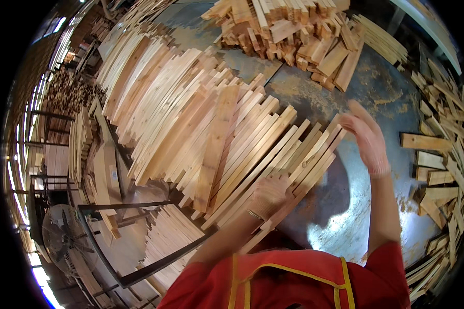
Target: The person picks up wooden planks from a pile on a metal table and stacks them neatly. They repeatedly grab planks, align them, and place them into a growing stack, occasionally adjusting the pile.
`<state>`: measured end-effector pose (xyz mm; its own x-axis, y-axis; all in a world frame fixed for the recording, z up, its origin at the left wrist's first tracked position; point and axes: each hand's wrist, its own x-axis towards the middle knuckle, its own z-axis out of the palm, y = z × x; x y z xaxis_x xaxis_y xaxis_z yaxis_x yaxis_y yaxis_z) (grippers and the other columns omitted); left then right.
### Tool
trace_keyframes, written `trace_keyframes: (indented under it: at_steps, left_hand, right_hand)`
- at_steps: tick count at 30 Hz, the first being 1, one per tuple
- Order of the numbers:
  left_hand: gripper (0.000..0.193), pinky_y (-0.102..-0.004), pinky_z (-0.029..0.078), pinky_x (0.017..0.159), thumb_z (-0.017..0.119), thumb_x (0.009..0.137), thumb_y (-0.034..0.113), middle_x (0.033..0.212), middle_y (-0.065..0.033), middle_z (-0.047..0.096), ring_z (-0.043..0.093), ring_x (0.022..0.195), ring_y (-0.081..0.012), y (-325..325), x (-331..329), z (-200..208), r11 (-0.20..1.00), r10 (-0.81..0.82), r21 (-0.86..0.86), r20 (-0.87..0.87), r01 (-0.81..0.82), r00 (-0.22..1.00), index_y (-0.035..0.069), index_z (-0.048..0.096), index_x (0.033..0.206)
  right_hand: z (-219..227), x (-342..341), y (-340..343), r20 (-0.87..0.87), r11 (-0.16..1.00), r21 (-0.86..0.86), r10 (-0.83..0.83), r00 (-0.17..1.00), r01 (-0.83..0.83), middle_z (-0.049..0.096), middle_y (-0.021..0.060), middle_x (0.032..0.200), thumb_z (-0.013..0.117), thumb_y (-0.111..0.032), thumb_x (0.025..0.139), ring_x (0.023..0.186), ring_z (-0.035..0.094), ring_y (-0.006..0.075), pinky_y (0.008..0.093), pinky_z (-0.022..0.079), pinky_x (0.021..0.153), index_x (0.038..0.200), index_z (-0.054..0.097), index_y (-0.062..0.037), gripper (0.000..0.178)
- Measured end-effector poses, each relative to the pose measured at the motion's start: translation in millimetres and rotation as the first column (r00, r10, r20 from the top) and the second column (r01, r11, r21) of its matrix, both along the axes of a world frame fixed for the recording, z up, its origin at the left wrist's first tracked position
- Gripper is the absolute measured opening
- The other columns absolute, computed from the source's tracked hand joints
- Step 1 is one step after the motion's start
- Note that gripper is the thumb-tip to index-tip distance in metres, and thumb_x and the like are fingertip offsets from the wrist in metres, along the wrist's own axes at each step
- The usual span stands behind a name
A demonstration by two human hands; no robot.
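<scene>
Long pale wooden strips (245, 149) lie side by side in a wide slanting row in front of me. My left hand (271, 195), in a light glove, rests at the near end of the row, its fingers curled over a wooden strip (307, 177) close to my body. At the strips' far right ends is my right hand (365, 136), also gloved and slightly blurred. Its fingers are stretched out and apart, the inner side touching or almost touching the end of a strip. A wider board (216, 149) lies across the top of the row.
A heap of short wood pieces (294, 36) stands on the far side of the metal table (366, 201), whose surface carries sawdust. More offcuts (443, 159) are piled at the right. At the lower left are a black metal frame (103, 257), stacked strips (170, 242) and a fan (64, 237).
</scene>
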<state>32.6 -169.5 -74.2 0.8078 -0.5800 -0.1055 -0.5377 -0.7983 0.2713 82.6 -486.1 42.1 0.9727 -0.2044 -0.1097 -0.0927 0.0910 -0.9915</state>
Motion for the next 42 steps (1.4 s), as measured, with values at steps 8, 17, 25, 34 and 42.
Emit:
trace_keyframes:
  at_steps: [8, 17, 25, 34, 42]
  left_hand:
    - [0.038, -0.0378, 0.056, 0.086, 0.069, 0.088, 0.028, 0.12, -0.0226, 0.069, 0.069, 0.098, -0.0314, 84.9, 97.9, 123.4, 0.779, 0.211, -0.377, -0.594, -0.501, 0.776, 0.0, 0.074, 0.113]
    - [0.065, -0.05, 0.048, 0.109, 0.071, 0.092, 0.038, 0.139, -0.0237, 0.06, 0.059, 0.128, -0.0401, 148.2, 86.5, 63.5, 0.903, 0.43, 0.027, -0.036, -0.429, 0.902, 0.014, 0.058, 0.151]
    - [0.052, -0.0472, 0.043, 0.119, 0.06, 0.098, 0.014, 0.151, -0.0255, 0.057, 0.053, 0.142, -0.0405, 191.1, 91.8, 77.2, 0.9, 0.245, -0.374, 0.011, -0.223, 0.969, -0.003, 0.056, 0.148]
    - [0.063, -0.0515, 0.031, 0.127, 0.06, 0.104, 0.034, 0.157, -0.0242, 0.051, 0.045, 0.148, -0.0418, 230.7, 130.9, 81.6, 0.898, 0.376, 0.143, 0.245, -0.417, 0.894, 0.0, 0.049, 0.156]
    - [0.051, -0.0494, 0.048, 0.113, 0.064, 0.104, 0.034, 0.144, -0.0236, 0.061, 0.059, 0.131, -0.0425, 132.1, 30.9, 12.0, 0.993, 0.005, -0.098, 0.621, 0.071, 0.784, 0.0, 0.059, 0.142]
  right_hand:
    - [-103.2, -138.9, 109.2, -0.646, 0.973, -0.051, 0.139, 0.75, -0.224, 0.071, 0.0172, 0.129, 0.071, -0.059, 0.096, 0.119, 0.066, 0.0266, 0.0402, 0.054, 0.102, 0.169, 0.024, -0.0063, 0.102]
    - [-178.2, -116.7, 218.3, -0.628, 0.832, -0.347, 0.136, 0.766, -0.432, 0.064, 0.0305, 0.142, 0.059, -0.068, 0.094, 0.136, 0.061, 0.0386, 0.0398, 0.044, 0.117, 0.158, 0.029, 0.0118, 0.107]
    - [-114.0, -117.9, 223.9, -0.694, 0.917, -0.344, -0.104, 0.712, -0.201, 0.066, 0.03, 0.134, 0.07, -0.052, 0.091, 0.125, 0.063, 0.0476, 0.0507, 0.047, 0.109, 0.148, 0.046, 0.0008, 0.082]
    - [-170.8, -233.2, 133.6, -0.422, 0.989, -0.138, -0.106, 0.9, 0.052, 0.068, 0.0149, 0.096, 0.071, -0.045, 0.091, 0.086, 0.065, 0.0285, 0.0414, 0.053, 0.076, 0.133, 0.056, -0.004, 0.061]
    - [-167.1, -429.8, -184.3, -0.413, 0.085, 0.712, -0.752, 0.513, 0.697, 0.048, 0.0022, 0.074, 0.066, -0.044, 0.103, 0.067, 0.053, 0.0211, 0.0366, 0.044, 0.059, 0.091, 0.06, -0.0157, 0.031]
